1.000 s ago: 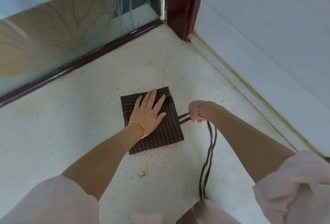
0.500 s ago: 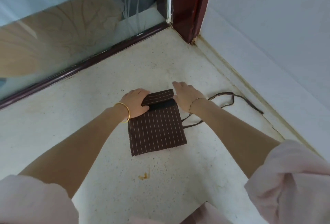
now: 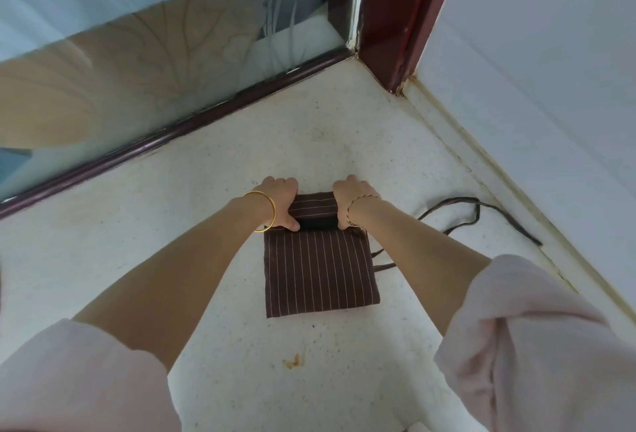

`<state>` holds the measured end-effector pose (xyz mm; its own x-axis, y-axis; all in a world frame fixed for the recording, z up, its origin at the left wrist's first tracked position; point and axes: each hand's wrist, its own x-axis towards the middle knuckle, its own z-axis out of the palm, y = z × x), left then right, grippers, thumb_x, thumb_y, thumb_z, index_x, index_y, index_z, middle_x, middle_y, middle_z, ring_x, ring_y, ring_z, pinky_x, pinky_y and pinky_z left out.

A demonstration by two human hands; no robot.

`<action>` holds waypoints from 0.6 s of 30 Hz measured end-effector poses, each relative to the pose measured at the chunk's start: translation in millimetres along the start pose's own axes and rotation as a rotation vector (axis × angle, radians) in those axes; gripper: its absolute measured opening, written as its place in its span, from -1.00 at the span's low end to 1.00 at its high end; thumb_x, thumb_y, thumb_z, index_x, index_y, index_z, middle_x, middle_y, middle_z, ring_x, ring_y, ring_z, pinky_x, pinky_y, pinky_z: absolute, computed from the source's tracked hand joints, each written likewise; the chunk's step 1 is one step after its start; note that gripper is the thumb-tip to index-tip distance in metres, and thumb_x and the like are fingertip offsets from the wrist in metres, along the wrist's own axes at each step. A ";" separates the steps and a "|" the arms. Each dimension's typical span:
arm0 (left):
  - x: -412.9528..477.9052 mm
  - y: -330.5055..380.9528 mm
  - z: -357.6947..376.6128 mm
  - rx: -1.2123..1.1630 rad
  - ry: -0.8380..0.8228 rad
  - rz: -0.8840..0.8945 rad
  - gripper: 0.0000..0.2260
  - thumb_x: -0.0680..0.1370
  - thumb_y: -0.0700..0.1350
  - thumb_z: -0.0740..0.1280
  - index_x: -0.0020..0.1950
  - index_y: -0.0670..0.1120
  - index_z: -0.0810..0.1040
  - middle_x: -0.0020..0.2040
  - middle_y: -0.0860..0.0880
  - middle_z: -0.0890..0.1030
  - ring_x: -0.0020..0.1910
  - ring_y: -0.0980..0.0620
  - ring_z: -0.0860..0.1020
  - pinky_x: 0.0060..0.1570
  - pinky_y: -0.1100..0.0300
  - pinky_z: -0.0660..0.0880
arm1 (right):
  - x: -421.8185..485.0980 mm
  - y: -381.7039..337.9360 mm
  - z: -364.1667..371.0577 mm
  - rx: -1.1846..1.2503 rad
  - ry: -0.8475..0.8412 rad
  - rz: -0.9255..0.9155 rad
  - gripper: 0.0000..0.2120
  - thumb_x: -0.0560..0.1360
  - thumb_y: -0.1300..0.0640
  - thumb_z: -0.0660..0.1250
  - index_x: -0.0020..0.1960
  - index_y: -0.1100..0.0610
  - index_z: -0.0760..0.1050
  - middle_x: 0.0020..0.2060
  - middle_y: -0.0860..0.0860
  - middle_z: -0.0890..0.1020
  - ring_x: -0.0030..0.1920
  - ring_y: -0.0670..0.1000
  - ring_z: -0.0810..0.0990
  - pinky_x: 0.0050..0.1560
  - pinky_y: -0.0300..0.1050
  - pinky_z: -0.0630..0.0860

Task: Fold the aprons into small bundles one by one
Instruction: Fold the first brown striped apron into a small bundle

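Note:
A brown pinstriped apron (image 3: 318, 273) lies folded into a small rectangle on the pale speckled floor (image 3: 206, 294). Its far end is rolled over toward me into a thick fold. My left hand (image 3: 280, 199) grips the left end of that roll, fingers curled over it and thumb underneath. My right hand (image 3: 351, 195) grips the right end the same way. The apron's dark strings (image 3: 471, 213) trail loose across the floor to the right of the bundle.
A glass panel (image 3: 137, 80) in a dark red frame runs along the far left. A red door post (image 3: 395, 25) stands in the corner. A white wall (image 3: 550, 87) with a skirting edge borders the right. A small orange scrap (image 3: 292, 361) lies on the floor near me.
My left hand left the flat apron top and my right hand dropped the strings to the floor. Both hands moved to the far edge and rolled it toward me.

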<state>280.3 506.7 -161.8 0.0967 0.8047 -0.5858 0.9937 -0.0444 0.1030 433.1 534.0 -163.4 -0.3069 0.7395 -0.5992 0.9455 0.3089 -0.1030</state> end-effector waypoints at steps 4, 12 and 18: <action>-0.2 -1.9 2.2 -0.049 -0.039 0.031 -0.55 0.45 0.04 0.43 0.23 -0.09 0.38 0.06 -0.09 0.45 -0.05 -0.01 0.45 -0.04 0.16 0.45 | 0.9 3.6 -1.3 0.012 -0.027 -0.037 -0.52 0.38 0.14 0.48 0.25 0.14 0.42 0.06 0.07 0.47 0.05 0.09 0.52 0.04 -0.07 0.51; -23.6 -0.3 -27.5 -0.221 0.039 0.060 -0.74 0.49 -0.05 0.39 0.05 -0.06 0.36 -0.09 -0.04 0.51 -0.09 -0.03 0.49 -0.12 0.16 0.43 | -20.7 17.3 -16.5 0.210 0.127 -0.055 -0.77 0.47 0.17 0.34 0.09 0.06 0.38 -0.05 0.03 0.56 -0.09 0.04 0.53 -0.12 -0.13 0.45; -56.9 10.8 -81.1 -0.034 0.839 0.069 -0.73 0.49 -0.09 0.39 0.13 -0.10 0.44 -0.10 -0.10 0.56 -0.09 -0.12 0.49 -0.04 0.02 0.41 | -50.5 17.7 -80.3 0.047 0.982 -0.125 -0.81 0.43 0.33 0.35 -0.03 0.15 0.42 -0.28 0.03 0.52 -0.19 0.04 0.40 -0.33 -0.12 0.33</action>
<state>280.9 508.4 -62.1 0.0696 0.9747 0.2126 0.9835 -0.1027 0.1490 456.7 550.2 -71.3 -0.3385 0.8772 0.3406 0.8972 0.4100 -0.1644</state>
